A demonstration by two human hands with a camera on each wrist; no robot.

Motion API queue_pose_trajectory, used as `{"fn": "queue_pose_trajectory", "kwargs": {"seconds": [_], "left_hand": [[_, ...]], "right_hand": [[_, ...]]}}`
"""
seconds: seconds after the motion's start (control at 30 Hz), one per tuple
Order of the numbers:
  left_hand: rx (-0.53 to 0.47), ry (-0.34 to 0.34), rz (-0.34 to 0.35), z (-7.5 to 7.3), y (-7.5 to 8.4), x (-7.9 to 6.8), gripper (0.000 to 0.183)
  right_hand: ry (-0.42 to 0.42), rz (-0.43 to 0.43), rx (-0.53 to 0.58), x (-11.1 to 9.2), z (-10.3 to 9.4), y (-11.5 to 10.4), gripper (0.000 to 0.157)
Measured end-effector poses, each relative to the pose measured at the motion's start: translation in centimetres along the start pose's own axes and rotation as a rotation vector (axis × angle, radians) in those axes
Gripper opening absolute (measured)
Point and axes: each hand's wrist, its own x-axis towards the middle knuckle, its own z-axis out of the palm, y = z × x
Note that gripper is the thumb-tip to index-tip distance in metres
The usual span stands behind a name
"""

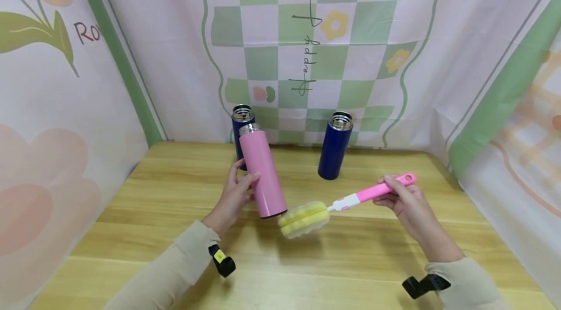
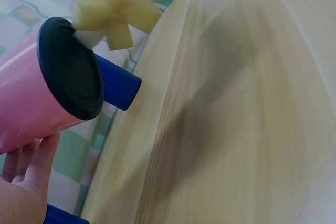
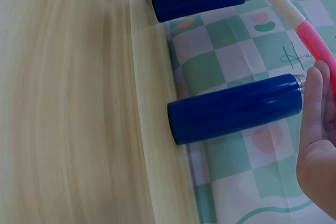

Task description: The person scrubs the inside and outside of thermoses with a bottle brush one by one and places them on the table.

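My left hand (image 1: 235, 192) grips a pink thermos bottle (image 1: 263, 173), tilted and raised above the table, its metal neck uncapped at the top. The left wrist view shows its dark base (image 2: 71, 69) and my fingers curled beneath its side. In my right hand (image 1: 405, 203) is a bottle brush, held by its pink handle (image 1: 379, 190). The brush's yellow sponge head (image 1: 305, 219) points left, close beside the lower end of the pink bottle. In the right wrist view, the fingers lie along the handle (image 3: 315, 43).
Two dark blue thermos bottles stand uncapped toward the back of the wooden table (image 1: 175, 193). One (image 1: 237, 142) is partly hidden behind the pink bottle; the other (image 1: 335, 147) is right of centre. A patterned cloth (image 1: 293, 62) hangs behind the table.
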Motion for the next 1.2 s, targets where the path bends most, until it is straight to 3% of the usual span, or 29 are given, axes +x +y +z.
{"fn": "queue_pose_trajectory", "kwargs": {"seconds": [0.4,0.73,1.2], "left_hand": [[-0.041,-0.028,-0.012,0.2,-0.5,0.2,0.073],[-0.047,-0.012,-0.020,0.3,-0.4,0.3,0.075],[-0.005,-0.001,-0.024,-0.1,-0.3,0.1,0.076]], "right_hand": [[-0.021,0.033,-0.049,0.6,1.7,1.6,0.031],[0.025,0.051,-0.228,0.4,2.9,2.5,0.024],[0.042,-0.032,-0.114,0.2,1.4,1.3,0.029]]}}
